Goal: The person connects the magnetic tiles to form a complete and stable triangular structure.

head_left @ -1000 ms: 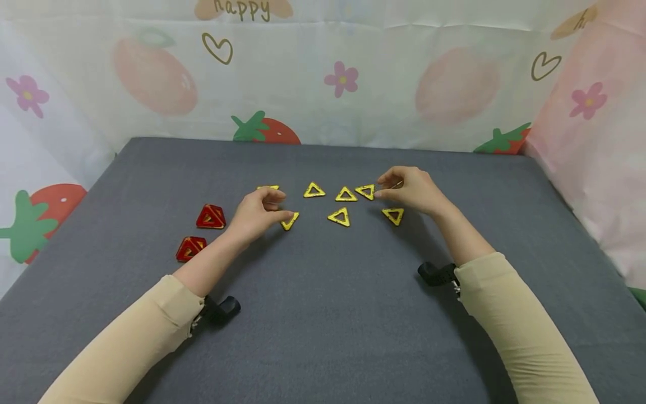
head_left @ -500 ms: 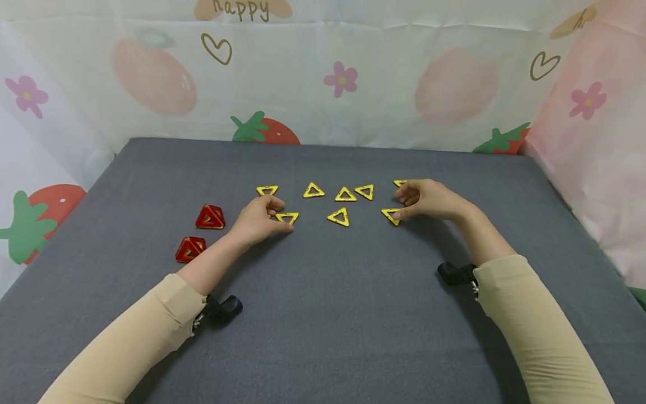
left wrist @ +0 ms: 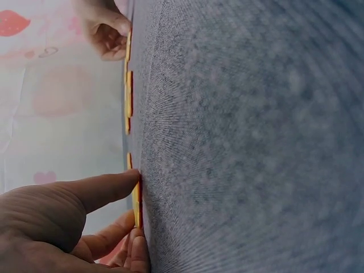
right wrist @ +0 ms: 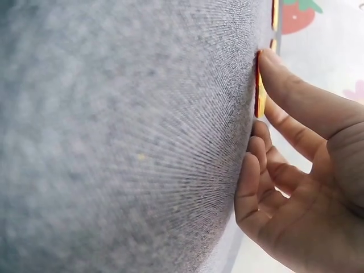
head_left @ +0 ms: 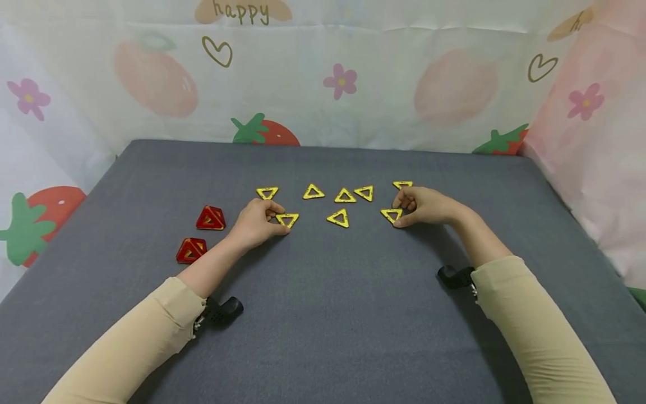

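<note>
In the head view, I see the left hand (head_left: 257, 223) pinching one yellow triangle (head_left: 287, 215) flat on the grey table (head_left: 333, 308), and the right hand (head_left: 430, 206) pinching a second yellow triangle (head_left: 391, 211), well apart. A third yellow triangle (head_left: 346, 218) lies between them, five more (head_left: 345, 201) farther back, two red pieces (head_left: 204, 216) left of the left hand. In my left wrist view, thumb and fingers touch opposite ends of their triangle. In the right wrist view, the index fingertip is hidden, so I can't judge the pinch's firmness.

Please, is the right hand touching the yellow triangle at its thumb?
Touching. The right wrist view shows the right hand with its thumb tip against one corner of the yellow triangle.
</note>
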Demonstrator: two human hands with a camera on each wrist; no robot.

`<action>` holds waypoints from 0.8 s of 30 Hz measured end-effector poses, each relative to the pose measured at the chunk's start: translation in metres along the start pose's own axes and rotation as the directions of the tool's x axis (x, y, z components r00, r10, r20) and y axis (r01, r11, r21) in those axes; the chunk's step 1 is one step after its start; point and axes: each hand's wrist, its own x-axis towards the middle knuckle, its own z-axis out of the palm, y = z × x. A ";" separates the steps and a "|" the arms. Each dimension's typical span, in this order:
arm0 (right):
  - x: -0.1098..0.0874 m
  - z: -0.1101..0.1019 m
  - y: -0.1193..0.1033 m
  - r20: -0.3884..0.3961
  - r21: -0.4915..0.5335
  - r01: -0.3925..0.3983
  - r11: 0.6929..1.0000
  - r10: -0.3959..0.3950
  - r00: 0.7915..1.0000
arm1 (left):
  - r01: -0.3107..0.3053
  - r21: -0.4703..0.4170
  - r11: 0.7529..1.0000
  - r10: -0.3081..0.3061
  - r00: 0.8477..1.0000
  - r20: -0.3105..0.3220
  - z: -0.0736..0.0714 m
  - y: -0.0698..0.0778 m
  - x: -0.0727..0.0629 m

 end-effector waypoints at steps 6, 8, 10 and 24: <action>0.001 0.001 0.002 -0.010 0.005 0.000 1.000 0.000 1.000 | 0.006 0.015 1.000 -0.006 1.000 0.000 -0.001 0.000 0.000; 0.001 0.001 0.002 -0.009 0.012 0.000 1.000 0.000 1.000 | 0.003 0.023 1.000 -0.003 1.000 -0.003 -0.001 0.002 0.000; 0.001 0.001 0.002 -0.009 0.017 0.000 1.000 0.000 1.000 | 0.001 0.031 1.000 0.000 1.000 -0.007 0.000 0.003 -0.001; -0.001 0.001 -0.001 -0.013 0.030 0.011 1.000 -0.010 1.000 | -0.012 0.033 0.999 0.012 1.000 -0.018 0.000 0.004 -0.002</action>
